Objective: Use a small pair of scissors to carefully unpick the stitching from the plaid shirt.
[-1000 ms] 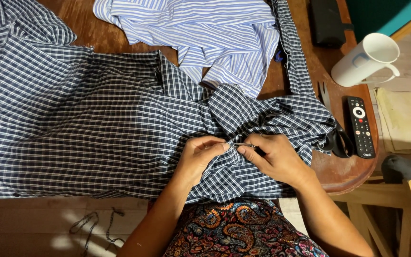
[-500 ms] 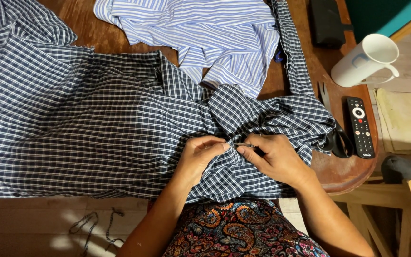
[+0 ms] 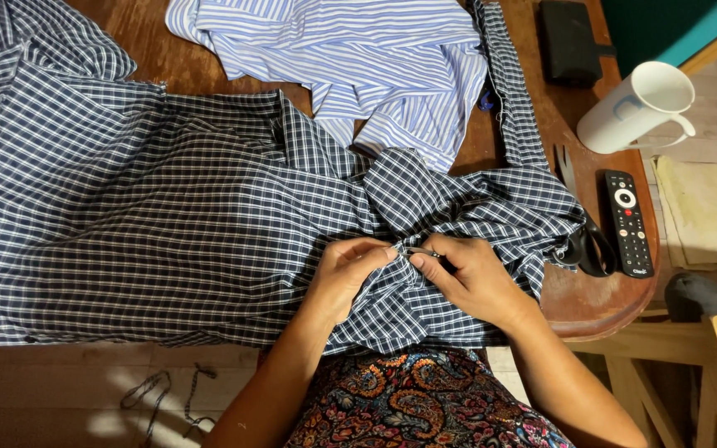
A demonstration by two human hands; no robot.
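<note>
Your dark navy-and-white checked cotton shirt (image 3: pixel 168 224) is the biggest thing here, spread crumpled across most of the brown wooden table (image 3: pixel 591 299); its left part lies flat-ish, its right part bunches into folds near the table's rounded edge; a strip of it runs up the right side.

Your left hand (image 3: pixel 346 278) and right hand (image 3: pixel 470 278) meet at a fold in the shirt's lower middle; both are closed, fingertips pinching the checked cloth; fingertips of the two hands nearly touch; something thin and dark sits between them, too small to tell what.

Hidden or cut off: shirt's upper left runs out of frame; black-handled scissors (image 3: pixel 587 245) are partly tucked under the shirt's right folds, with the blades pointing up; the light blue-and-white striped shirt (image 3: pixel 350 58) above is cut by the top edge; the black rectangular case (image 3: pixel 570 41) is also clipped at the top.

Table: worn, reddish wood, curved at right; white ceramic mug (image 3: pixel 636 108) lies tilted at the right rim; black remote control (image 3: pixel 628 222) just beside the scissors.

Room: pale tiled floor under the table; thin cord (image 3: pixel 159 398) on the floor lower left; wooden chair frame (image 3: pixel 707 365) lower right; your lap shows paisley patterned fabric (image 3: pixel 417 406).
</note>
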